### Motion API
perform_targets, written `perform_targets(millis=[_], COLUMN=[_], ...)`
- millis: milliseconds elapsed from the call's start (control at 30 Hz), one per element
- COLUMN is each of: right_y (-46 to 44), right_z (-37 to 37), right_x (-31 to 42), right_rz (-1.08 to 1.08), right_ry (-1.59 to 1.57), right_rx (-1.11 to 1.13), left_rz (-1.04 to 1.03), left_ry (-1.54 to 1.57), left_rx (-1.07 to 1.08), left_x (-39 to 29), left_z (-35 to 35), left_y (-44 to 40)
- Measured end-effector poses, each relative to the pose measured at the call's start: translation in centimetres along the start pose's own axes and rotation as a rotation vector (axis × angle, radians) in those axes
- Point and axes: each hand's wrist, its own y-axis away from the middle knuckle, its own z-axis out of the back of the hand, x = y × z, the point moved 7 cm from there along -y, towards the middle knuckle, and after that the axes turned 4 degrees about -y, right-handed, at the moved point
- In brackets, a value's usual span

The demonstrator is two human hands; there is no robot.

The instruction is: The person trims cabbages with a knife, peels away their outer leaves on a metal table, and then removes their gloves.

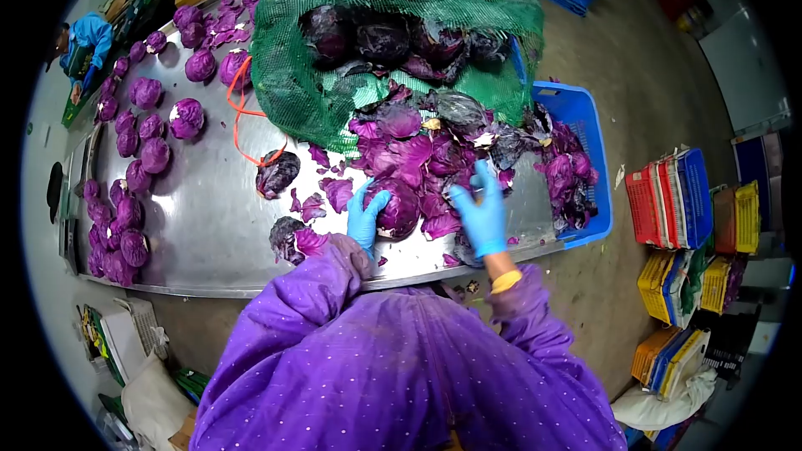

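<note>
My left hand (pixel 363 220), in a blue glove, is closed around the left side of a red cabbage (pixel 401 210) at the table's front edge. To the right of that cabbage, my right hand (pixel 483 215), also blue-gloved, is lifted with its fingers apart and slightly blurred; I see nothing held in it. Loose purple leaves (pixel 411 154) are heaped just beyond both hands. Behind the heap lies a green mesh sack (pixel 334 121), its mouth facing me, with several dark-leaved cabbages (pixel 383 40) inside.
Peeled red cabbages (pixel 154 154) are spread along the left of the metal table (pixel 217 225). A blue crate (pixel 603 175) of leaves stands at the right end. An orange strap (pixel 237 117) lies by the sack. Stacked crates (pixel 668 200) are farther right; another person (pixel 88 38) is far left.
</note>
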Motion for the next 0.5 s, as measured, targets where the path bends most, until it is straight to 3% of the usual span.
perform_targets(millis=[67, 133, 167, 433, 500], right_y=[2.3, 3.7, 3.9, 4.7, 4.8], right_z=[-3.2, -5.9, -6.3, -5.7, -5.2], right_x=[1.1, 0.8, 1.0, 1.3, 0.1], right_rz=[0.178, 0.139, 0.126, 0.349, 0.364], right_ry=[0.270, 0.264, 0.290, 0.240, 0.395], right_rx=[0.117, 0.211, 0.209, 0.133, 0.074], left_rz=[0.052, 0.029, 0.038, -0.050, -0.081], left_ry=[0.066, 0.068, 0.084, -0.267, -0.393], left_rx=[-0.001, -0.129, -0.038, -0.159, -0.171], left_x=[-0.7, -1.3, -1.3, -0.6, -0.9], left_z=[-1.2, -1.8, -2.3, -1.8, -2.0], left_y=[1.2, 2.3, 2.4, 3.1, 4.1])
